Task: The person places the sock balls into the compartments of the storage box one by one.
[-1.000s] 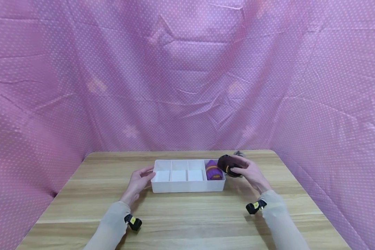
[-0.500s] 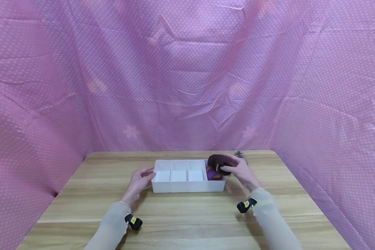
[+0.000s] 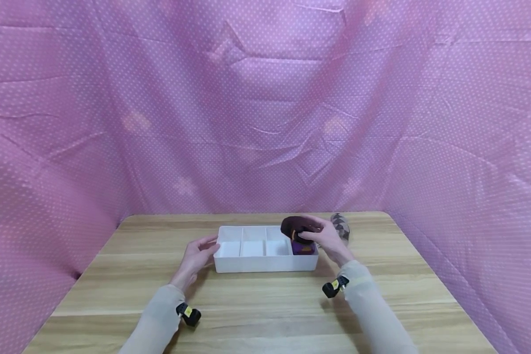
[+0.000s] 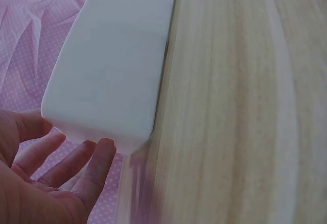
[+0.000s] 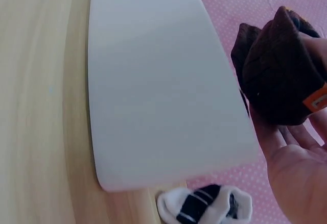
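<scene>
Wood-grain tabletop (image 3: 265, 305) under box (image 3: 265, 264); pink dotted cloth (image 3: 256, 123) behind box and off both sides. Patterned sock (image 3: 341, 226) right of box, part hidden by right hand (image 3: 329, 241). Purple sock (image 3: 304, 247) in box's rightmost compartment, partly covered by dark sock, which right hand pinches above box's right part. Left hand (image 3: 195, 258), fingers apart, touches box's left end.

The white box (image 3: 266, 264) looked like moulded plastic, smooth with a soft, nearly matt sheen. The dark bundle (image 5: 276, 76) was soft cloth, matt and lightly textured, bearing a flat orange patch (image 5: 317, 99). The purple bundle (image 3: 303, 250) also looked like matt cloth, and the patterned bundle (image 5: 208, 203) had a fuzzy, knitted surface. The tabletop (image 3: 265, 309) showed wood grain under a smooth, low-gloss finish. The backdrop (image 3: 265, 123) was creased cloth with a slight sheen, the sleeves (image 3: 152, 319) were matt fabric, and the wrist cameras (image 3: 192, 318) looked like black plastic.
</scene>
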Demonstrator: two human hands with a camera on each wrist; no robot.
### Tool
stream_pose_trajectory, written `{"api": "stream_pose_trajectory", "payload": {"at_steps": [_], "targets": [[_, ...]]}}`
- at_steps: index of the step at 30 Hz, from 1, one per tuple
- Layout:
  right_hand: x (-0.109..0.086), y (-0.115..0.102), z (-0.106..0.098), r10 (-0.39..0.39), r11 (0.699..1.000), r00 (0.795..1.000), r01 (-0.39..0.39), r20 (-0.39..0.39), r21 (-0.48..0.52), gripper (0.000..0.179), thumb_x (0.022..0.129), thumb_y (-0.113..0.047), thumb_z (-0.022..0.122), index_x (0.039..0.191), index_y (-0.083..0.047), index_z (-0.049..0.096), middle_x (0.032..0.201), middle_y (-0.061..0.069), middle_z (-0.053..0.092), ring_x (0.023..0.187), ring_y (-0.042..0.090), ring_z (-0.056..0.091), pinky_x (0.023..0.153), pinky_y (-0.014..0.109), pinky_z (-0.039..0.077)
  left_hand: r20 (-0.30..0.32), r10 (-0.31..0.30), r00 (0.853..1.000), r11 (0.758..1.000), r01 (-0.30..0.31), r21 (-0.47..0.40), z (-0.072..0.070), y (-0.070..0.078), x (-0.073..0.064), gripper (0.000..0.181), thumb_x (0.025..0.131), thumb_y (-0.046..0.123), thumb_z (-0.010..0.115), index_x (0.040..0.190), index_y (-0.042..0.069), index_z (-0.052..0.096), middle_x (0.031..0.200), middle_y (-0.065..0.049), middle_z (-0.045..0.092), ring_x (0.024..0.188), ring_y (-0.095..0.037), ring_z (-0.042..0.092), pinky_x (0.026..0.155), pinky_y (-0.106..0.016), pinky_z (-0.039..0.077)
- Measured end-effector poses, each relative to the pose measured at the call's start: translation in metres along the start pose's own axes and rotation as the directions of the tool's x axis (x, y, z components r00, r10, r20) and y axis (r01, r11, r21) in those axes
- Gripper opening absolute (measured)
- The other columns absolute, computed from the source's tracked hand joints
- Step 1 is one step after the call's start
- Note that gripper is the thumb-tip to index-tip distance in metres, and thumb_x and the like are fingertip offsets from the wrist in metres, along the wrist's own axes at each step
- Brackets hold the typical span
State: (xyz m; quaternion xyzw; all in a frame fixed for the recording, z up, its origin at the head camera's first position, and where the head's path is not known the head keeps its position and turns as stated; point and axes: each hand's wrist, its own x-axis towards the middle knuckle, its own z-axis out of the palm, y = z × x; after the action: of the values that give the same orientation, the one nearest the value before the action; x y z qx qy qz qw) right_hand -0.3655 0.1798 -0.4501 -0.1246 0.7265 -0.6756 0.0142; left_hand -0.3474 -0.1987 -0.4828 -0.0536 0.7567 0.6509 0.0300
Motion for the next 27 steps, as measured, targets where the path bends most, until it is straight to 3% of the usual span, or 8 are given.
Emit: {"api": "stream_pose_trajectory", "payload": {"at_steps": [9, 20, 23, 27], "targets": [[-0.001, -0.004, 0.016, 0.002, 0.998, 1.000, -0.001, 0.022, -0.058, 0.059, 0.080, -0.008, 0.078, 0.136, -0.012, 0.058, 0.132, 0.012, 0.064, 0.116, 0.015, 0.062, 0.090, 0.021, 0.054, -0.012, 0.007, 1.000, 1.000, -0.007, 0.005, 0.005, 0.000, -0.016, 0.049, 0.095, 0.016, 0.063, 0.142, 0.009, 0.050, 0.135, -0.022, 0.057, 0.115, -0.034, 0.062, 0.086, -0.032, 0.059], [0.001, 0.001, 0.034, -0.048, 0.987, 0.998, 0.052, 0.030, -0.154, 0.062, 0.079, -0.014, 0.080, 0.136, -0.011, 0.056, 0.132, 0.010, 0.064, 0.121, 0.024, 0.061, 0.100, 0.030, 0.051, -0.034, 0.002, 0.999, 1.000, -0.002, 0.000, 0.012, -0.001, -0.033, 0.048, 0.096, 0.016, 0.062, 0.142, 0.010, 0.050, 0.137, -0.023, 0.055, 0.118, -0.036, 0.060, 0.091, -0.036, 0.058], [0.000, 0.003, 0.039, -0.088, 0.970, 0.996, 0.090, 0.018, -0.225, 0.059, 0.079, -0.016, 0.081, 0.134, -0.013, 0.058, 0.130, 0.010, 0.065, 0.117, 0.025, 0.063, 0.098, 0.033, 0.053, -0.046, 0.004, 0.999, 1.000, -0.004, -0.010, 0.015, 0.000, -0.036, 0.048, 0.096, 0.015, 0.062, 0.141, 0.009, 0.051, 0.136, -0.024, 0.056, 0.117, -0.036, 0.060, 0.090, -0.035, 0.058], [-0.003, 0.005, 0.042, -0.151, 0.923, 0.989, 0.144, 0.008, -0.357, 0.055, 0.079, -0.021, 0.081, 0.130, -0.016, 0.062, 0.124, 0.007, 0.068, 0.111, 0.024, 0.066, 0.095, 0.038, 0.054, -0.061, 0.007, 0.998, 1.000, -0.007, -0.004, 0.018, 0.000, -0.041, 0.047, 0.096, 0.014, 0.062, 0.142, 0.009, 0.051, 0.134, -0.023, 0.057, 0.116, -0.036, 0.061, 0.089, -0.033, 0.058]]}}
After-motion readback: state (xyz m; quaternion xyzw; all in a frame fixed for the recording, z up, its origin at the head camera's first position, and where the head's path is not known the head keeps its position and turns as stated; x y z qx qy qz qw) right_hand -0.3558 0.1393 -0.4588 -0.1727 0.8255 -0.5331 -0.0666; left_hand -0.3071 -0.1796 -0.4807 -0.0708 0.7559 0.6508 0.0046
